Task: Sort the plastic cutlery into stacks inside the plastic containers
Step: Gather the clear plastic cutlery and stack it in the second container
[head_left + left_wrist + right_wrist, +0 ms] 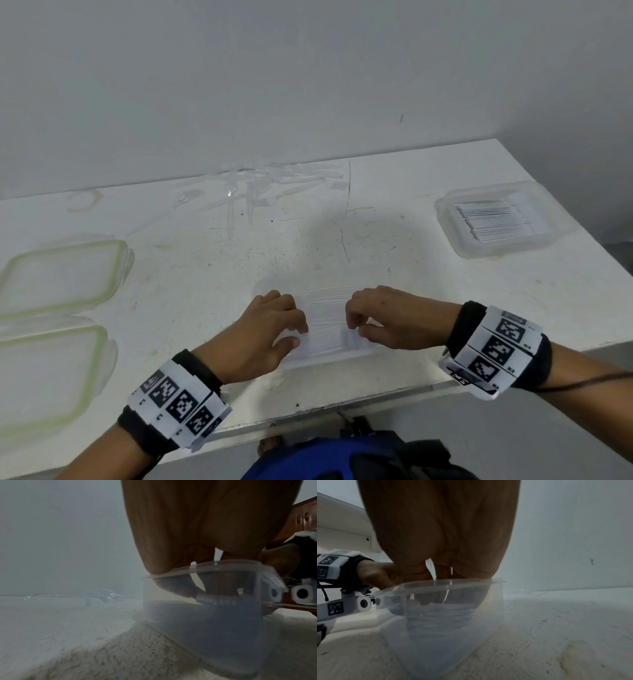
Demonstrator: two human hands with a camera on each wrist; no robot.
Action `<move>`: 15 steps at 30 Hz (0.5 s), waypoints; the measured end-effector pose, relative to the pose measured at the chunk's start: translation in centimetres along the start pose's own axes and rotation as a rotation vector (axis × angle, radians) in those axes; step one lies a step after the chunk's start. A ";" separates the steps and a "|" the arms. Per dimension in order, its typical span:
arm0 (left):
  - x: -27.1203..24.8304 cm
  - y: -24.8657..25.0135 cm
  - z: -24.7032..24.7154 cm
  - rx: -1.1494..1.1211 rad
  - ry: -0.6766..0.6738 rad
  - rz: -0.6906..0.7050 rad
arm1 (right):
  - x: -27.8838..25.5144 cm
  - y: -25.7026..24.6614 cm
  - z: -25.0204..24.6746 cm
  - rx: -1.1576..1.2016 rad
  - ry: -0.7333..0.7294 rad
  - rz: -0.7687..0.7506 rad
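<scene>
Near tub (pixel 329 358) sits at the table's (pixel 376 246) front edge, clear plastic, holding a row of clear cutlery (pixel 325 318) packed side by side. Taken as landmark.

Left hand (pixel 265 334) is at the tub's left end, fingers curled down over the rim onto the cutlery. In the left wrist view the fingertips (pixel 181 588) reach below the rim and touch the cutlery ends (pixel 217 600) inside the tub (pixel 205 628). Whether they pinch a piece or only press on the row, cannot tell.

Right hand (pixel 394 317) is at the tub's right end, fingers curled narrow, tips down on the cutlery, thumb close under them. The right wrist view shows its fingertips (pixel 426 600) inside the tub (pixel 453 635) against the stack (pixel 443 615). Pinch or press, cannot tell here either.

Far right of the tub: second tub (pixel 493 219), open, with a tidy stack of cutlery (pixel 496 221) lying flat in it.

Beyond the tub, near the wall (pixel 308 85): loose pile (pixel 260 192) of unsorted clear cutlery, scattered, pieces crossing.

Left of the tub, well apart: two lids (pixel 61 274) with green seals, one behind the other, flat on the table.

Both wrists wear marker bands (pixel 178 404).
</scene>
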State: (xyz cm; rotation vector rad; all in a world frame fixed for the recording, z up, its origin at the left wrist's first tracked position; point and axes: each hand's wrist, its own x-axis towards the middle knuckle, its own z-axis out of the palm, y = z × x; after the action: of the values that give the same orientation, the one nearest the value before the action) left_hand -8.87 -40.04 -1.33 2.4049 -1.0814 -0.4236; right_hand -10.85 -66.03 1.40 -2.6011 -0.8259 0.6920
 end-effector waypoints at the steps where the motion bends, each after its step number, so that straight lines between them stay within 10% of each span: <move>1: 0.0 0.0 0.0 -0.010 0.003 -0.004 | 0.0 0.0 0.0 0.006 0.016 -0.003; 15: -0.1 0.3 -0.2 -0.092 0.032 -0.032 | 0.2 0.0 0.4 0.004 0.105 0.011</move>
State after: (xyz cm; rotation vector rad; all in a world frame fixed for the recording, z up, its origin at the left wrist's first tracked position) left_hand -9.07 -40.07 -0.96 2.3427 -0.9894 -0.4349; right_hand -10.89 -65.85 0.95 -2.6149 -0.7782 0.5537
